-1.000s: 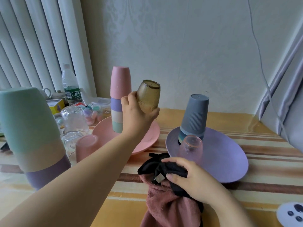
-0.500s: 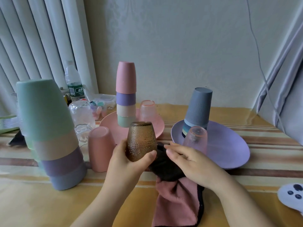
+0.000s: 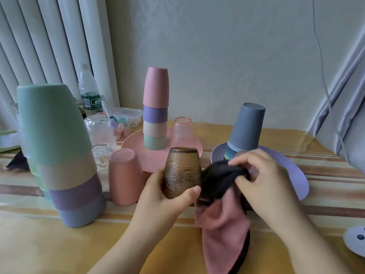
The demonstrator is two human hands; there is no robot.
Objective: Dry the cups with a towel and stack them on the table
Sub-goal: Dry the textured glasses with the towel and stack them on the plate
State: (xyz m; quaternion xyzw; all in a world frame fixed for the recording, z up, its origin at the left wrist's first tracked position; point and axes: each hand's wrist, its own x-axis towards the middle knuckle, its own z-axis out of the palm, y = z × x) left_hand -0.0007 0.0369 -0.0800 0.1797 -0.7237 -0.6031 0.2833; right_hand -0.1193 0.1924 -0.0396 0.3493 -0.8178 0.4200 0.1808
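Gripping an amber glass (image 3: 182, 173) upside down above the counter (image 3: 39, 244), the left hand (image 3: 164, 200) has its thumb across the front and its fingers wrapped behind. Just beside it, the right hand (image 3: 264, 182) pinches the dark top of a towel (image 3: 223, 214) with curled fingers; the towel's pink part hangs down to the counter. The dark fold touches the glass's right side. To the left stands a tall stack (image 3: 59, 155) of upturned cups, green on top and blue at the bottom, with a single pink cup (image 3: 126, 177) beside it. Behind the hands, a pink plate (image 3: 152, 161) carries a second stack (image 3: 155, 109) and a clear pink glass (image 3: 182, 131). A purple plate (image 3: 292, 175) on the right bears a grey cup (image 3: 245, 127) over others. Farther back are clear glasses (image 3: 99, 131) and a bottle (image 3: 88, 91).
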